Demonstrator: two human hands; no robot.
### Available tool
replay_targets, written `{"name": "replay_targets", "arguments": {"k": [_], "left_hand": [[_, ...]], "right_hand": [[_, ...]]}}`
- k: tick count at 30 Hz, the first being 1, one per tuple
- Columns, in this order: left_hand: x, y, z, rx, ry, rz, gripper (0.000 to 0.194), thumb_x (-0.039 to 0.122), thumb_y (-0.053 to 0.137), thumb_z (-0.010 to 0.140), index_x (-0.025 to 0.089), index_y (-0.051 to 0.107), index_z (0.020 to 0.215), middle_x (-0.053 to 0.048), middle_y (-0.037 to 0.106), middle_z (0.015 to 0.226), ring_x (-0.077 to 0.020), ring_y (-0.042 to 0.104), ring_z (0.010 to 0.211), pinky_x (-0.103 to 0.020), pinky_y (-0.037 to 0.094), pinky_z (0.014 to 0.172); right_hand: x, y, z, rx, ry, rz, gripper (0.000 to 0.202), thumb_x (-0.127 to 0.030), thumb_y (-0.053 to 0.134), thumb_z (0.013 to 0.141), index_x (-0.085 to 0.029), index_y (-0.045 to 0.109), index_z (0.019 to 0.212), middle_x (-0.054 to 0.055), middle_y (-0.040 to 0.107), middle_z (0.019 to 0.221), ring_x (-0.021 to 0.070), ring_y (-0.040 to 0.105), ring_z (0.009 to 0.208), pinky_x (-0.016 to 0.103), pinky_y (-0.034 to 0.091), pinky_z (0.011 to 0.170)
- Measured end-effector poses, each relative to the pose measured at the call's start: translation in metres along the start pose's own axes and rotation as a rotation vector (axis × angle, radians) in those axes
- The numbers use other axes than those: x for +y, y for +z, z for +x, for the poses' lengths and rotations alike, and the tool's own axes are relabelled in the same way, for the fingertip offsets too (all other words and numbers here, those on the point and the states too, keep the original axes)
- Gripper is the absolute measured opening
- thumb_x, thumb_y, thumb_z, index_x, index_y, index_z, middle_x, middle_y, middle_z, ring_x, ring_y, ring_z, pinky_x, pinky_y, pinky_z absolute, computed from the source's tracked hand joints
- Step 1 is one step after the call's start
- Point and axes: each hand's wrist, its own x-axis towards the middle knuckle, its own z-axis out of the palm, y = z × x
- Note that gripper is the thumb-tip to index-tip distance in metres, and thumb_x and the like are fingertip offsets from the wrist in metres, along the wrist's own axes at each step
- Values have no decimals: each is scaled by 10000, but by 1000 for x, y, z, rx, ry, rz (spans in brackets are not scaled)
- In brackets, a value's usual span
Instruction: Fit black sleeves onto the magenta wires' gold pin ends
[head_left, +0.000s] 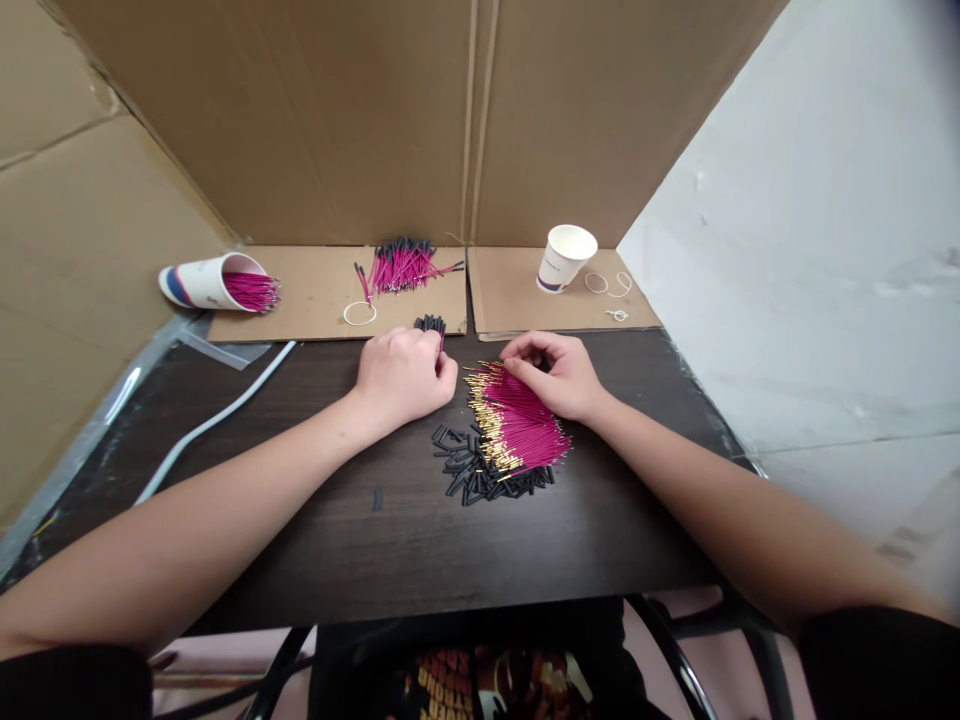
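My left hand [405, 375] is closed around a bunch of pink wires, mostly hidden in the fist, whose black-sleeved ends [430, 324] stick out at the top. To its right lies a flat pile of pink wires [529, 420] with gold pin tips pointing left. My right hand [555, 372] rests at the upper edge of that pile, thumb and forefinger pinched at a gold-tipped wire. Short black sleeves [480, 475] are strewn below and left of the pile, partly under it.
A tipped paper cup [199, 283] holds more pink wires at the left. Sleeved wires [405, 268] lie on the cardboard beside a white rubber band [360, 314]. An upright paper cup [562, 262] and more bands [609, 285] are back right. A pale cable [217, 418] crosses the table's left side.
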Motion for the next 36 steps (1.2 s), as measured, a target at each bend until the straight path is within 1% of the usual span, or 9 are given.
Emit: {"name": "replay_targets", "arguments": {"k": [7,13,16,19,23,26,28,32,36], "left_hand": [[-1,2,0,22,26,70,175,280,659,806,194,629,657,-81,600,580,-232,565,580,-338,374,572],[9,-10,3,-198,-76,204,222,303,589,886,155,724,790,-123,707,718,-283,670,694,-351,398,615],[11,-12,3,-192,-75,175,208,301,602,882,156,701,771,-119,710,725,-273,673,710,-345,394,624],[9,-9,-1,-91,43,40,207,292,612,866,181,624,691,-70,672,669,-227,633,655,-328,374,604],[5,-6,-6,-8,348,-214,180,266,605,845,203,576,679,-20,622,634,-190,581,597,-331,416,586],[4,-7,-6,-93,533,-398,119,242,596,837,205,597,724,-10,628,662,-181,572,596,-334,470,592],[4,-7,-6,-188,598,-499,81,241,598,829,206,613,757,-5,637,680,-179,581,604,-335,502,604],[4,-9,-6,-330,628,-595,70,257,618,827,200,658,834,-14,686,740,-193,640,649,-349,554,641],[5,-10,-8,-374,636,-622,117,258,635,833,191,694,909,-34,733,807,-213,700,710,-363,585,680]], "right_hand": [[0,0,-1,-47,-14,-24,160,-329,739,913,-179,794,915,23,751,777,132,577,661,304,465,638],[-3,-4,-2,-118,-131,-111,85,-261,724,907,-196,750,857,2,689,741,137,558,665,321,451,669],[-8,-11,-1,-205,-205,-164,111,-263,743,914,-210,714,821,10,674,752,165,583,729,333,469,710],[-11,-16,1,-332,-286,-183,163,-306,791,907,-217,693,811,15,685,772,187,577,786,350,474,761],[-12,-18,3,-417,-352,-181,185,-326,853,861,-218,704,848,11,714,803,191,574,801,365,475,810],[-10,-17,4,-424,-357,-159,161,-313,852,872,-211,726,865,11,715,807,186,589,800,359,478,805],[-9,-16,3,-421,-351,-142,135,-291,844,884,-209,739,865,9,712,803,180,592,793,350,477,786],[-6,-15,3,-411,-336,-98,106,-253,813,913,-208,756,836,0,692,757,165,580,744,343,475,757],[-3,-14,3,-397,-309,-61,120,-256,797,931,-200,779,826,3,681,726,159,578,713,343,477,739]]}}
